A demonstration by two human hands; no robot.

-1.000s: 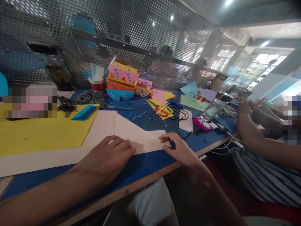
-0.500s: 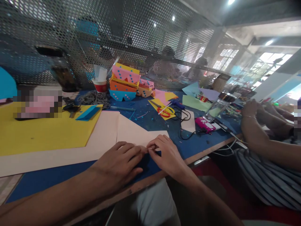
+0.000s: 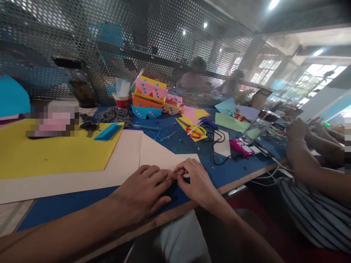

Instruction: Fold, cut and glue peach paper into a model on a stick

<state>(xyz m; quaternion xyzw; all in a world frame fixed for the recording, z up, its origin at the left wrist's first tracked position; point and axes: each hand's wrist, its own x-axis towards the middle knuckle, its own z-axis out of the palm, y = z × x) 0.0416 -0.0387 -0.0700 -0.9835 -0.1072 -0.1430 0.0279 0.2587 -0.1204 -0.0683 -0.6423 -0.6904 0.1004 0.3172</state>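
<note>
I count two wearer's hands (image 3: 145,184) (image 3: 196,179) by the table's (image 3: 227,173) front edge, one large yellow sheet (image 3: 60,155) toward its left, one red cup (image 3: 121,102), two lidded jars (image 3: 80,87) (image 3: 256,128).

Left forearm (image 3: 90,213) and right forearm (image 3: 233,219) bare; fingers (image 3: 157,176) slim, uncovered; pale grey legwear (image 3: 184,235), creased.

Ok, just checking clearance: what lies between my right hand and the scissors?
In the head view, the far edge of the peach paper, then blue tabletop, lie between your right hand and the scissors.
</note>
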